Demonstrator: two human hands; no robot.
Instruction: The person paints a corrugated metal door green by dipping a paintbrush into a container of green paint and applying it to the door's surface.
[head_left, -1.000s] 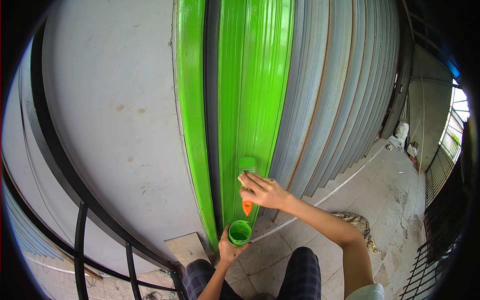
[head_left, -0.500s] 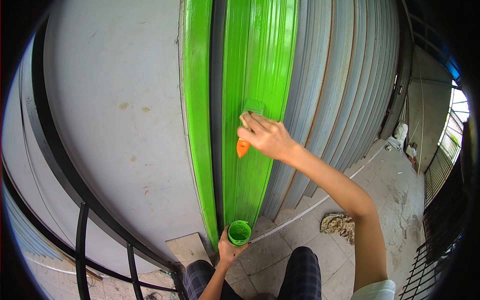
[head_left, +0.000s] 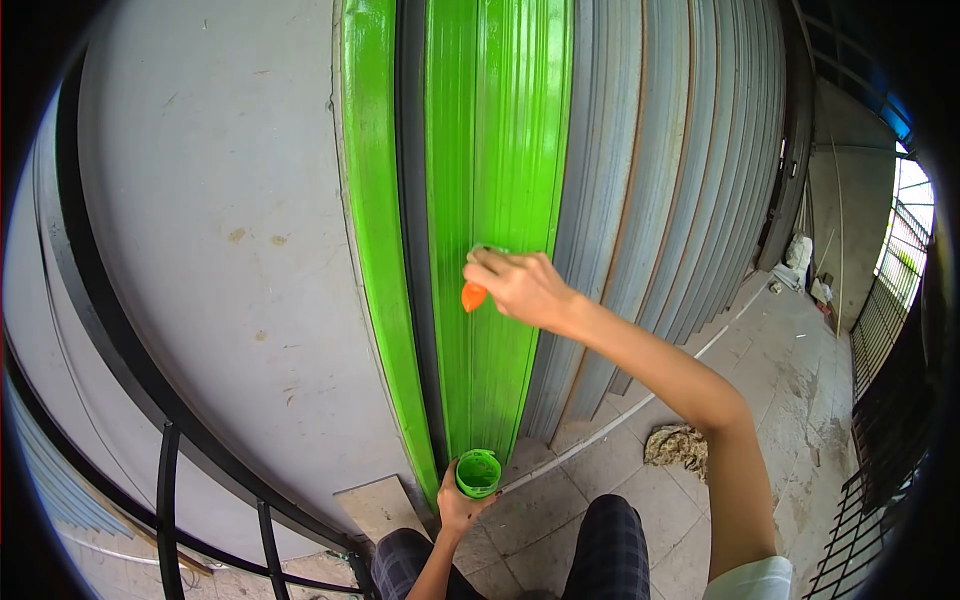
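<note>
My right hand (head_left: 526, 289) is closed around a paintbrush (head_left: 473, 296), its orange handle tip poking out below my fingers. The bristle end lies against the green-painted metal panel (head_left: 500, 150) and is mostly hidden behind my hand. Down near the foot of the panel, my left hand (head_left: 461, 507) grips a small tub of green paint (head_left: 479, 474), tilted so that its open top faces me. Paint coats the tub's rim and inside. A green frame strip (head_left: 385, 250) runs along the left of the panel, past a dark gap.
Grey folded metal slats (head_left: 660, 180) continue to the right. A pale wall (head_left: 230, 230) and black railing (head_left: 168, 500) stand at left. On the tiled floor (head_left: 640, 490) lie a crumpled rag (head_left: 676, 447) and a flat board (head_left: 377, 508).
My right hand and the brush have moved down the panel, and the bristles are now more hidden. The view has shifted slightly; my left hand still holds the tub near the panel's foot.
</note>
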